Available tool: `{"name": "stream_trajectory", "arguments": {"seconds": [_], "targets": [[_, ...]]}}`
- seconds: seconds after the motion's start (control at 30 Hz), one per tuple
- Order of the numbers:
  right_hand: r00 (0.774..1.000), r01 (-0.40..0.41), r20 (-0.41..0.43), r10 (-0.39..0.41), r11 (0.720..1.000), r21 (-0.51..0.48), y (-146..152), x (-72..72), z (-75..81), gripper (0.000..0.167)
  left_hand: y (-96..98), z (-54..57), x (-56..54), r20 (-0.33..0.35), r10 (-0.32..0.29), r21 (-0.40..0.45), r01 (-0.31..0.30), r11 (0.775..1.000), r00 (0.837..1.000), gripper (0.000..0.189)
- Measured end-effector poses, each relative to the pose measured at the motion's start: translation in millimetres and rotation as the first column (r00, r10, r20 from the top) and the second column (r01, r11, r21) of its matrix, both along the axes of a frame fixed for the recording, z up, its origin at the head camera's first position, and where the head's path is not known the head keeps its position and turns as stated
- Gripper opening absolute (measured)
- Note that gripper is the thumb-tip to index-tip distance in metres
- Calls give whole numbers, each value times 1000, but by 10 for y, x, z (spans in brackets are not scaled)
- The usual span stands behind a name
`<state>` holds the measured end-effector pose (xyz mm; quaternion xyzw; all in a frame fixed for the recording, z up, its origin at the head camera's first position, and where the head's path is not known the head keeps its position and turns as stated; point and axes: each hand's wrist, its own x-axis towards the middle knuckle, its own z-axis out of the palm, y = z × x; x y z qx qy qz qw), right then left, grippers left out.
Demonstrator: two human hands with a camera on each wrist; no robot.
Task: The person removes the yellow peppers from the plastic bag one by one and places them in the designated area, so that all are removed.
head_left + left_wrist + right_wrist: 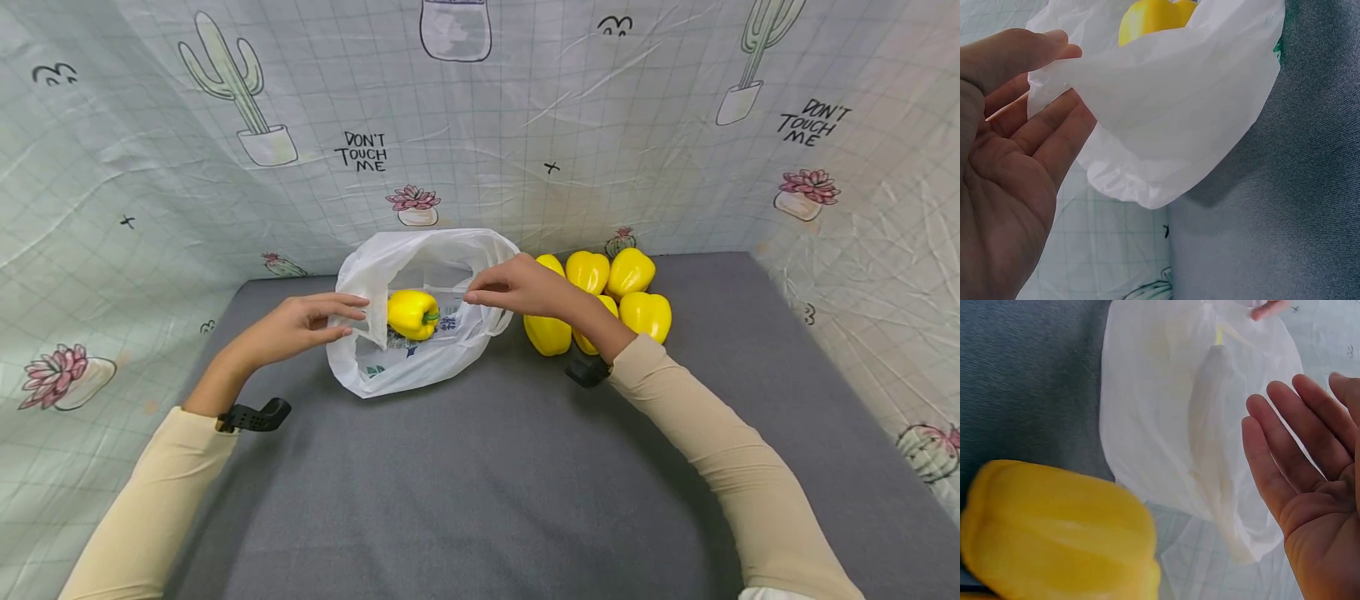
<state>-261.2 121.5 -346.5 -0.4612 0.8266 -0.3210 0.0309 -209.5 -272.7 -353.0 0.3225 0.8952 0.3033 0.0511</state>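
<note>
A white plastic bag (450,364) lies on the grey table with its mouth spread wide. Inside it rests one yellow bell pepper (411,313), its green stem facing right. At the bag's left rim is my left hand (306,323); its fingertips touch the plastic, with thumb and fingers apart. Over the right rim my right hand (517,286) hovers, fingers extended and slightly bent. In the right wrist view the palm holds nothing, and a large yellow bell pepper (1060,531) shows nearby. Whether the right fingertips touch the bag I cannot tell.
Several yellow bell peppers (646,315) sit in a cluster right of the bag, partly hidden by the right forearm. A patterned cloth (510,133) with cactus drawings hangs behind and along the sides of the grey table (450,492).
</note>
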Motion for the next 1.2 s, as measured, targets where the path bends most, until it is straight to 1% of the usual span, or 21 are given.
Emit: {"name": "stream_trajectory", "arguments": {"seconds": [0.1,0.17,0.27,0.37,0.43,0.57,0.63,0.73,0.9,1.0,1.07,1.2], "targets": [[998,-56,-7,56,997,50,-120,-72,64,20,-14,-1,5,2,1,2,-1,1000,1000,29],[996,-87,4,87,992,87,-211,-119,116,22,-22,0,8,3,2,2,-2,1000,1000,29],[991,-135,19,134,979,151,-369,-204,192,24,-34,4,11,5,4,5,-4,1000,1000,30],[984,-178,40,174,959,219,-551,-296,259,25,-40,8,10,9,5,7,-5,1000,1000,30],[978,-209,49,203,941,266,-682,-362,294,26,-41,12,9,8,5,7,-5,1000,1000,30],[964,-262,53,261,894,362,-928,-490,344,26,-39,25,9,4,4,4,-4,1000,1000,30],[959,-278,64,276,868,411,-1030,-551,342,29,-40,29,12,3,5,4,-5,1000,1000,30],[958,-279,81,275,832,479,-1139,-610,305,33,-41,23,17,3,8,6,-8,1000,1000,30],[956,-278,88,280,768,576,-1248,-638,216,44,-43,7,24,-8,1,13,-1,1000,1000,29],[953,-280,85,291,735,618,-1276,-636,166,51,-48,0,27,-8,-1,15,1,1000,1000,29],[950,-278,73,302,717,639,-1280,-624,148,54,-55,-8,29,-6,2,13,-2,1000,1000,29],[947,-269,51,317,697,665,-1280,-608,121,57,-74,-20,46,-3,9,3,-9,1000,1000,29]]}}
